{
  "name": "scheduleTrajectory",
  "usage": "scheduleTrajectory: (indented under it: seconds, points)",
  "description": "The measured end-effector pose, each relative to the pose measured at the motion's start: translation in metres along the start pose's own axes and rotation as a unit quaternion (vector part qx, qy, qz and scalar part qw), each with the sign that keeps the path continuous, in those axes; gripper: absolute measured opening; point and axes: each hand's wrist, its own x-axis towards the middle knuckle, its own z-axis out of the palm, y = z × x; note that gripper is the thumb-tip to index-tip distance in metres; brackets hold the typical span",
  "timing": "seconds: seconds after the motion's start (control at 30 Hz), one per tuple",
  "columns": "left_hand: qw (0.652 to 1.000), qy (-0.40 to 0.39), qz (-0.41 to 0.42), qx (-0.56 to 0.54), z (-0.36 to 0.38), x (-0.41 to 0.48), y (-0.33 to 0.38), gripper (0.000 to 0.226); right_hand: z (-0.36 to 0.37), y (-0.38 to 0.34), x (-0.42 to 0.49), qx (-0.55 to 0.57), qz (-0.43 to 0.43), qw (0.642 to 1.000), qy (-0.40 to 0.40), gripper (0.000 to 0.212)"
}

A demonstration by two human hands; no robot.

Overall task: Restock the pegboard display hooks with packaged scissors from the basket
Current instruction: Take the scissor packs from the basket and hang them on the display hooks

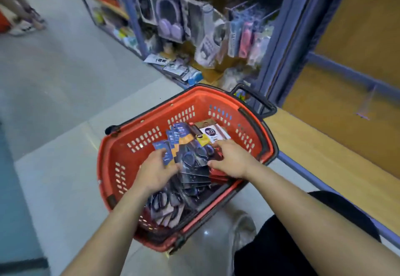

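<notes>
A red plastic basket [129, 152] with black handles stands on the floor in front of me. Inside it lie several packaged scissors with blue and orange cards [184, 146]. My left hand [155, 169] grips the left edge of a fanned stack of these packs. My right hand [231, 158] holds the stack's right side, fingers curled over it. More packs of scissors [162, 206] lie lower in the basket under my left forearm. The brown pegboard [350, 37] with a bare hook [365, 107] is at the right.
A wooden shelf [324, 156] with a blue frame runs along the right. Boxed headphones [166, 16] and hanging packs [244, 35] fill the display beyond the basket. Another person's feet [23, 24] are at the far left on the grey floor.
</notes>
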Motion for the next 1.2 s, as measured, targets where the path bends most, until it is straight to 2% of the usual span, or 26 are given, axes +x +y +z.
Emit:
scheduleTrajectory:
  seconds: [0.03, 0.13, 0.17, 0.23, 0.3, 0.33, 0.4, 0.5, 0.63, 0.73, 0.8, 0.97, 1.07, 1.13, 1.2]
  points:
    - [1.000, -0.001, -0.013, -0.013, 0.000, 0.007, 0.000, 0.091, 0.003, 0.002, 0.010, 0.008, 0.010, 1.000, -0.006, 0.066]
    - [0.997, -0.007, -0.047, -0.067, 0.007, 0.038, -0.007, 0.069, 0.007, 0.007, 0.039, 0.035, 0.031, 0.999, -0.010, 0.075]
    - [0.994, -0.002, -0.065, -0.085, 0.009, 0.043, -0.007, 0.074, 0.007, 0.007, 0.049, 0.056, 0.037, 0.998, -0.016, 0.077]
    - [0.987, 0.015, -0.110, -0.120, 0.017, 0.048, -0.012, 0.100, 0.011, 0.007, 0.065, 0.094, 0.049, 0.994, -0.031, 0.076]
    - [0.973, 0.047, -0.142, -0.177, 0.026, 0.046, -0.018, 0.108, 0.019, 0.006, 0.077, 0.084, 0.052, 0.994, -0.036, 0.072]
    - [0.963, 0.055, -0.150, -0.215, 0.031, 0.046, -0.023, 0.105, 0.024, 0.008, 0.082, 0.070, 0.051, 0.995, -0.041, 0.073]
    - [0.947, 0.060, -0.157, -0.274, 0.038, 0.047, -0.024, 0.086, 0.033, 0.014, 0.089, 0.067, 0.055, 0.995, -0.055, 0.088]
    - [0.935, 0.058, -0.140, -0.321, 0.041, 0.052, -0.019, 0.065, 0.034, 0.020, 0.096, 0.084, 0.073, 0.992, -0.057, 0.100]
    - [0.922, 0.008, -0.111, -0.371, 0.045, 0.059, -0.015, 0.074, 0.035, 0.016, 0.099, 0.092, 0.084, 0.991, -0.042, 0.112]
    - [0.924, -0.013, -0.109, -0.366, 0.046, 0.063, -0.017, 0.094, 0.042, 0.015, 0.100, 0.156, 0.076, 0.983, -0.066, 0.099]
    - [0.926, -0.009, -0.108, -0.362, 0.045, 0.062, -0.019, 0.095, 0.043, 0.014, 0.098, 0.177, 0.064, 0.979, -0.083, 0.088]
    - [0.914, -0.009, -0.108, -0.390, 0.043, 0.050, -0.024, 0.067, 0.033, 0.010, 0.084, 0.202, 0.042, 0.970, -0.131, 0.085]
    - [0.918, -0.001, -0.119, -0.379, 0.045, 0.045, -0.028, 0.060, 0.038, 0.006, 0.081, 0.213, 0.039, 0.965, -0.148, 0.095]
    - [0.910, -0.002, -0.126, -0.396, 0.043, 0.042, -0.027, 0.058, 0.045, 0.000, 0.081, 0.248, 0.046, 0.961, -0.118, 0.071]
    - [0.894, 0.002, -0.143, -0.425, 0.042, 0.041, -0.026, 0.064, 0.051, -0.003, 0.084, 0.217, 0.049, 0.972, -0.070, 0.046]
